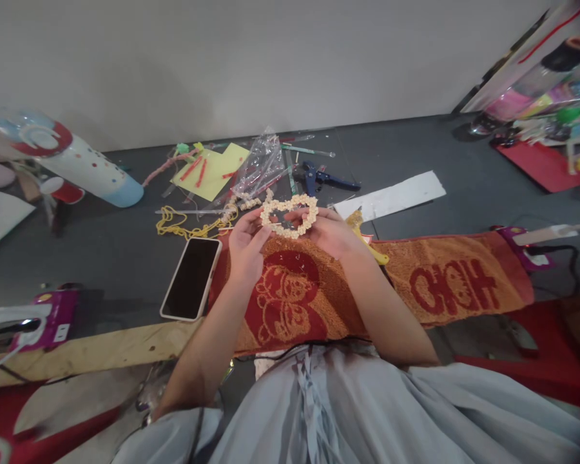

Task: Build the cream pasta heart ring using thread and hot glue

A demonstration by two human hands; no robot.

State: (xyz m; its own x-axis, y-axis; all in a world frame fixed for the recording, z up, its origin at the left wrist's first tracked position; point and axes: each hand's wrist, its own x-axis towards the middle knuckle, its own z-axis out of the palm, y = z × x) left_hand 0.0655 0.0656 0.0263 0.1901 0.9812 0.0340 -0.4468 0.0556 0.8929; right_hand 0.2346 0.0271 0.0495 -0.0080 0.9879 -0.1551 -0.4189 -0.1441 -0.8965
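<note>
Both forearms cover parts of the orange towel (pixel 314 290), and the right hand (pixel 333 233) hides some of a yellow tool (pixel 379 256) at the towel's far edge, so its kind is hard to tell. Beyond the towel, small items around a clear plastic bag (pixel 265 161) blur together. A heart-shaped beaded ring (pixel 311 220) is held up at the towel's far edge, partly masking the fingertips. The left hand (pixel 248 240) pinches its left side, thumb angled up toward the beads; the right hand grips the right side, some fingers showing through the opening. Both forearms reach forward over the towel, slanting inward.
</note>
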